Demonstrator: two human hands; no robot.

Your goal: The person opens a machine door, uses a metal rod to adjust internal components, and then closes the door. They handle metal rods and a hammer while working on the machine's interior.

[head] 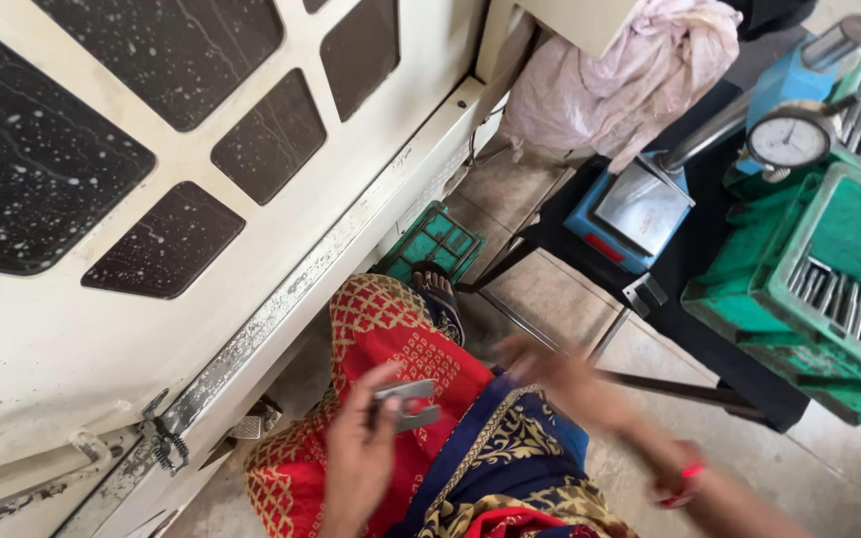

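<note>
My left hand (361,453) holds a small flat grey metal part (406,403) between thumb and fingers, over my lap in red, gold and blue patterned cloth (391,339). My right hand (550,377) is blurred, fingers spread, just right of the part and holding nothing that I can make out. A red bangle (688,471) sits on that wrist.
A cream machine door with dark spattered windows (151,169) fills the left. Green trays of metal pins (839,289) and a dial gauge on a blue stand (787,139) sit on a black table at right. A green crate (433,242) lies on the floor, a pink cloth (630,75) hangs above.
</note>
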